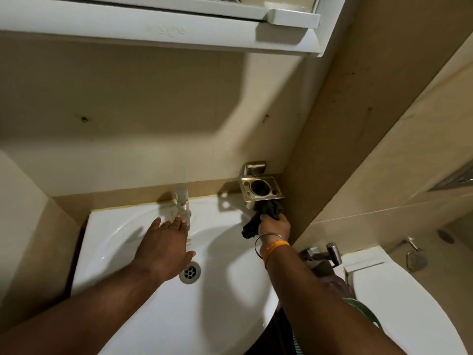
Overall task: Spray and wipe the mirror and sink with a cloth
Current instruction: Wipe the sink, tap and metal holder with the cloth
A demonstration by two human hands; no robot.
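Observation:
A white sink fills the lower middle, with a round metal drain in its bowl and a chrome tap at its back rim. My left hand reaches over the bowl with fingers spread, fingertips at the tap's base, holding nothing. My right hand grips a dark cloth at the sink's back right corner, bunched up against the underside of a metal wall holder. Only the white bottom frame of the mirror cabinet shows at the top. No spray bottle is in view.
Beige tiled walls close in at the back and right. A white toilet stands to the right of the sink, with a chrome hand sprayer and a flush valve on the wall beside it.

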